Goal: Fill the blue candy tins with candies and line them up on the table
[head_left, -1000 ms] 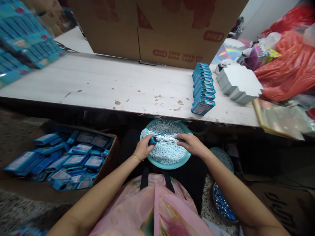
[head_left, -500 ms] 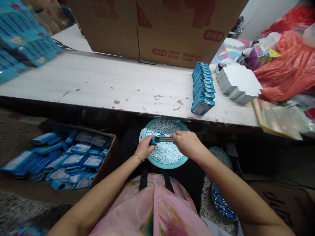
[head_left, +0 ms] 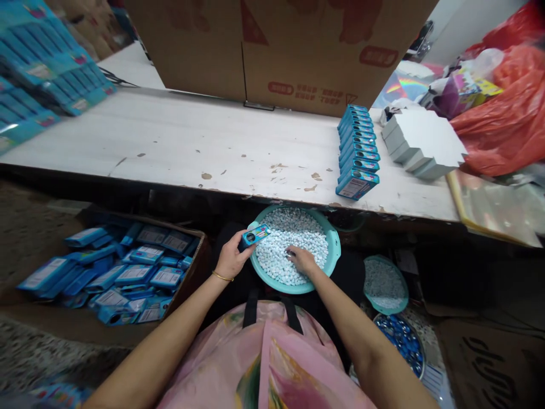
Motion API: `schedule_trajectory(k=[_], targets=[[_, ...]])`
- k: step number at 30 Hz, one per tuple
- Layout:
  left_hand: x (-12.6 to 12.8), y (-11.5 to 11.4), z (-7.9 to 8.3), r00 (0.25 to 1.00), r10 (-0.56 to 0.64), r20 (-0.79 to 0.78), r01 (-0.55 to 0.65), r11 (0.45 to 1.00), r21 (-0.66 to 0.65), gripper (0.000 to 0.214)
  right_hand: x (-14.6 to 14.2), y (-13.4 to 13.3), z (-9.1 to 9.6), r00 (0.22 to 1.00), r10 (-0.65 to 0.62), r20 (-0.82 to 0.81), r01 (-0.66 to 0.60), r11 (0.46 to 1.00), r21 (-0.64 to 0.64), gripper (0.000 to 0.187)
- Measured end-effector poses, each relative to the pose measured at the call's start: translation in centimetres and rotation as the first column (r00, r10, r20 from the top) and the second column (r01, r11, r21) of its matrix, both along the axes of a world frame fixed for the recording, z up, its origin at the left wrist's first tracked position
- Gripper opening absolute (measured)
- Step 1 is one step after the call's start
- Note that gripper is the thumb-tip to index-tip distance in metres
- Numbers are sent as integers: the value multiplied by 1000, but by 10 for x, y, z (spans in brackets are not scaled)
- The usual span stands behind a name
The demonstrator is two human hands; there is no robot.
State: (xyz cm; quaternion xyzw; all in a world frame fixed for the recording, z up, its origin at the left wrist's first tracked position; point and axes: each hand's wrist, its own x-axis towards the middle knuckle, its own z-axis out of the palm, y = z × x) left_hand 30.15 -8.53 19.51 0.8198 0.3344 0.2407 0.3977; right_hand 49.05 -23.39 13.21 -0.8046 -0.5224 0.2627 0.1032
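Observation:
My left hand [head_left: 233, 258] is closed round a small blue cardboard box [head_left: 258, 233]. The box is tilted over the left rim of a turquoise basin [head_left: 333, 250], and a dark round hole shows in its printed face. Small white and pale blue pellets [head_left: 285, 224] fill the basin. Down at the pellets, my right hand [head_left: 304, 261] has its fingers drawn together round a small dark, shiny thing [head_left: 290, 253]. Most of that thing is hidden by the fingers and pellets, so its kind cannot be told.
A row of blue boxes [head_left: 357, 153] stands on the white table [head_left: 191, 142], beside stacked white card [head_left: 426, 139]. A large carton [head_left: 264, 51] rises behind. Lower left, an open carton [head_left: 193, 267] holds many blue boxes. A second basin [head_left: 385, 284] sits right, above a bowl of blue shiny pieces [head_left: 400, 341].
My right hand has moved from the box down to the pellets. My left hand has shifted left with the box, whose printed face now shows. The view has shifted slightly.

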Motion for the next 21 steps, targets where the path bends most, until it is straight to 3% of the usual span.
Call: schedule_trajectory(k=[4, 6, 9, 12, 15, 21], targets=[[-4, 2, -3, 1000, 23, 7, -23, 1000, -11, 38, 23, -14, 6, 991, -17, -135, 27, 997, 74, 28], [-2, 2, -6, 1000, 11, 8, -11, 1000, -7, 38, 36, -23, 23, 970, -15, -241, 54, 986, 156, 29], [6, -3, -10, 1000, -27, -6, 27, 1000, 8, 39, 47, -32, 64, 943, 14, -334, 78, 962, 262, 29], [17, -11, -13, 993, -110, -33, 111, 993, 31, 41, 47, -31, 110, 976, 58, -210, -4, 968, 252, 29], [25, -19, -16, 984, -170, -50, 173, 983, 54, 43, 40, -23, 146, 991, 131, 18, -132, 981, 144, 30], [29, -27, -20, 978, -205, -46, 209, 974, 86, 43, 13, -6, 185, 880, 295, 373, -264, 955, -133, 26]])
